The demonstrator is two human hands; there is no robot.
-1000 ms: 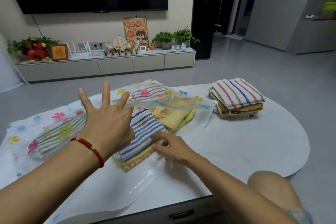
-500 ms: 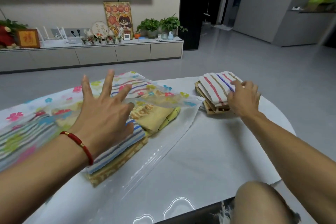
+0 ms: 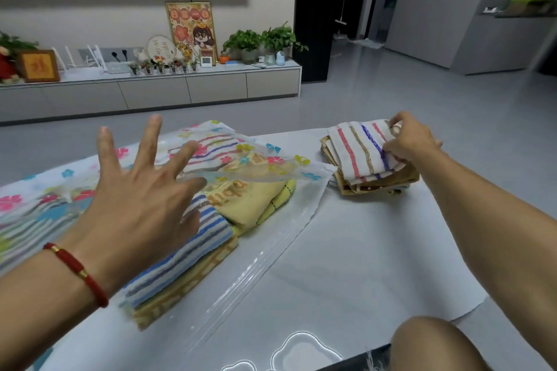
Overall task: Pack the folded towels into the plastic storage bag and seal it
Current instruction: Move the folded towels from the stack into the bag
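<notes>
Right hand grips striped towel; yellow towel lettering seemingly unreadable.

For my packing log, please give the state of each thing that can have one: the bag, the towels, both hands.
Plastic storage bag: unsealed, top flap lifted.
Blue-striped towel: folded, at the bag's mouth.
Yellow towel: folded, partly under the flap.
Towel stack: outside the bag.
Left hand: open, fingers spread.
Right hand: pinching the top towel.

Both arms are bare up to the edge of the shot, no sleeves showing. The left wrist has a red cord bracelet with a couple of small gold beads on it. The right hand has no rings or anything else on it, and there's a bare knee with a frayed bit of fabric next to it.
</notes>
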